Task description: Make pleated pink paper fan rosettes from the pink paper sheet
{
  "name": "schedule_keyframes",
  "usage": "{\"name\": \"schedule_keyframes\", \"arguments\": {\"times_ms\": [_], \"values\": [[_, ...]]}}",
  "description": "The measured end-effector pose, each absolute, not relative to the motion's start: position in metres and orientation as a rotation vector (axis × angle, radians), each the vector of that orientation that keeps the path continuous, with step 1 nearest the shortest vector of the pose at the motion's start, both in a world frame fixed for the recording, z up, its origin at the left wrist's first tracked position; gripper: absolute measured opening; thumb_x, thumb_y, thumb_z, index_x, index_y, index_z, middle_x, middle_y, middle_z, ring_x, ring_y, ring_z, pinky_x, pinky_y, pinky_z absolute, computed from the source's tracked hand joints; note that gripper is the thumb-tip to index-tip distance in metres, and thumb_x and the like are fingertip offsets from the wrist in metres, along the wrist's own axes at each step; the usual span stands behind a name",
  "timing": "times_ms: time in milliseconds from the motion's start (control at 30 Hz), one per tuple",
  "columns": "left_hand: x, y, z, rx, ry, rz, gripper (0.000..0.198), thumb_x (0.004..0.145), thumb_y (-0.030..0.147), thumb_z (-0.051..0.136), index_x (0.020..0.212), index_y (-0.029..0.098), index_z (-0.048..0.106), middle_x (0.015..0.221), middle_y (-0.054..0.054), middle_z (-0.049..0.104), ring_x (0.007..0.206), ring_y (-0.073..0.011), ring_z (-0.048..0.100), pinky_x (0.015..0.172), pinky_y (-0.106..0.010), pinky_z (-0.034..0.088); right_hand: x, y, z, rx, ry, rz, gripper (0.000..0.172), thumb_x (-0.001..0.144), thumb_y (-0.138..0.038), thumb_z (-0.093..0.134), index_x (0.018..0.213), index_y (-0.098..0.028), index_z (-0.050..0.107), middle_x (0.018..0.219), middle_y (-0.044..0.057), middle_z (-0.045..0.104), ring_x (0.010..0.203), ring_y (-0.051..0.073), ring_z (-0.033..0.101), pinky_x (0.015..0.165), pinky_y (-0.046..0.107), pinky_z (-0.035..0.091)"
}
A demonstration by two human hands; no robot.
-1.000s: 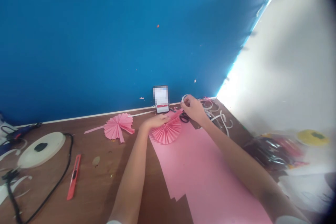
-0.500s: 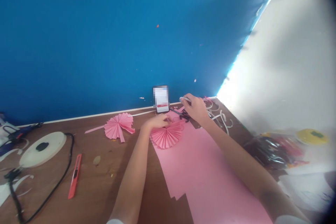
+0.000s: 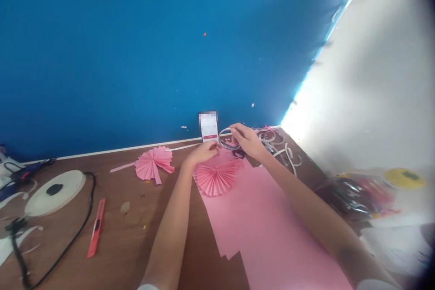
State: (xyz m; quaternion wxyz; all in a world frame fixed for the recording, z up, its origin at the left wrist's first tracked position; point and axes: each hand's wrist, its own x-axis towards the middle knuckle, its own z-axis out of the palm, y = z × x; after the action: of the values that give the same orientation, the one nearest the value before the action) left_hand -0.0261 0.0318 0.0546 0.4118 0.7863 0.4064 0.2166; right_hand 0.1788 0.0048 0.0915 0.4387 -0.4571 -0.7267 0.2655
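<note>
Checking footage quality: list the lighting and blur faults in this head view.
Head view: glare washes out the white wall; dark vignette in the right corners; lower-right clutter blurred; left hand, right hand and tape ring fairly sharp, softly lit.

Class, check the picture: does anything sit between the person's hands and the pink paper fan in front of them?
Nothing visible does. The left hand sits at the top edge of the fan; the right hand holds a tape ring just above it.
</note>
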Motion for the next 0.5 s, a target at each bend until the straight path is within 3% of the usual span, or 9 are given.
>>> {"name": "schedule_keyframes", "arguments": {"times_ms": [167, 500], "values": [[-0.02, 0.027, 0.06, 1.865, 0.892, 0.618, 0.045, 0.078, 0.019, 0.053, 0.122, 0.017, 0.052, 0.101, -0.008, 0.064, 0.087, -0.0154, 0.059, 0.077, -0.029, 0.048, 0.177, 0.005, 0.089, -1.095, -1.765, 0.743, 0.028, 0.092, -0.041, 0.036, 0.105, -0.021, 0.051, 0.064, -0.002, 0.057, 0.06, 0.014, 0.054, 0.061, 0.026, 0.042], [-0.021, 0.019, 0.069, 1.728, 0.761, 0.463, 0.043, 0.078, 0.021, 0.056, 0.121, 0.019, 0.053, 0.111, -0.009, 0.062, 0.095, -0.0172, 0.06, 0.085, -0.032, 0.047, 0.175, 0.003, 0.089, -1.1, -1.673, 0.837, 0.023, 0.09, -0.043, 0.038, 0.101, -0.024, 0.042, 0.059, -0.004, 0.056, 0.056, 0.014, 0.055, 0.058, 0.026, 0.045]]}}
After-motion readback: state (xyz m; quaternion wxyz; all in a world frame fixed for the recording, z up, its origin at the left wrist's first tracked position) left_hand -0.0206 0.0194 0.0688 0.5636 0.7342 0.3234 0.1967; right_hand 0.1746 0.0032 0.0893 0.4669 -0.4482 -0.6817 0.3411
